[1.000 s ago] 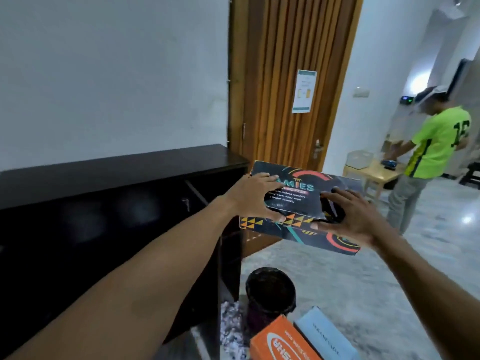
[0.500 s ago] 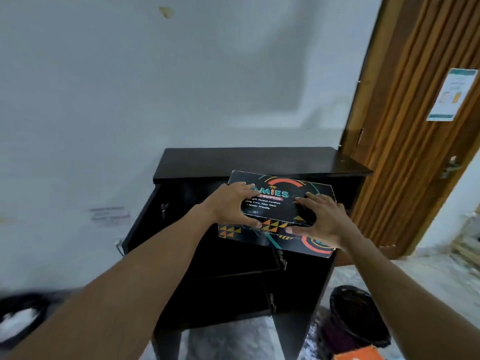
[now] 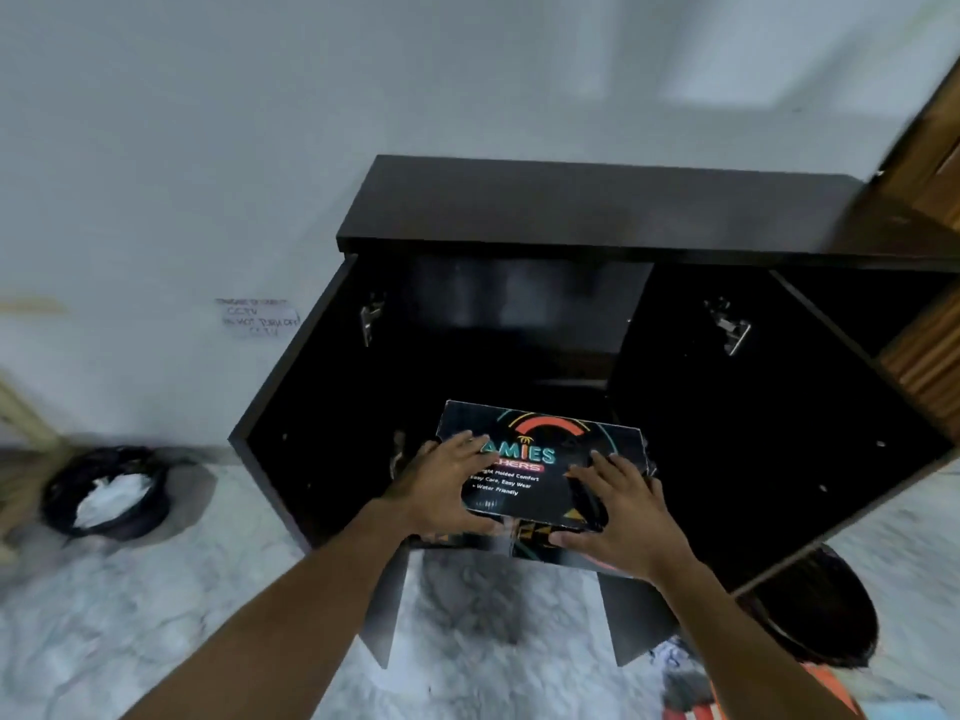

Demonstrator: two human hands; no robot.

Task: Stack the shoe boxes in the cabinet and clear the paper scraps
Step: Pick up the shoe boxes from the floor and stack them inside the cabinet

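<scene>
A black shoe box point(image 3: 540, 449) with colourful print lies flat at the mouth of the dark cabinet point(image 3: 597, 210), low in its opening. My left hand point(image 3: 447, 485) grips the box's left front edge, fingers spread over the lid. My right hand point(image 3: 623, 517) holds its right front corner. Both cabinet doors stand open, the left door point(image 3: 296, 407) and the right door point(image 3: 753, 433). An orange shoe box point(image 3: 727, 711) shows at the bottom right, beside a few paper scraps point(image 3: 670, 657) on the floor.
A black bin point(image 3: 826, 615) stands on the marble floor at the right, under the right door. Another black-bagged bin point(image 3: 104, 491) with white paper stands at the left by the wall. A wooden door point(image 3: 935, 148) adjoins the cabinet at the right.
The view has swung down and left to face the cabinet. Both hands have lowered the black box from cabinet-top height into the opening between the doors.
</scene>
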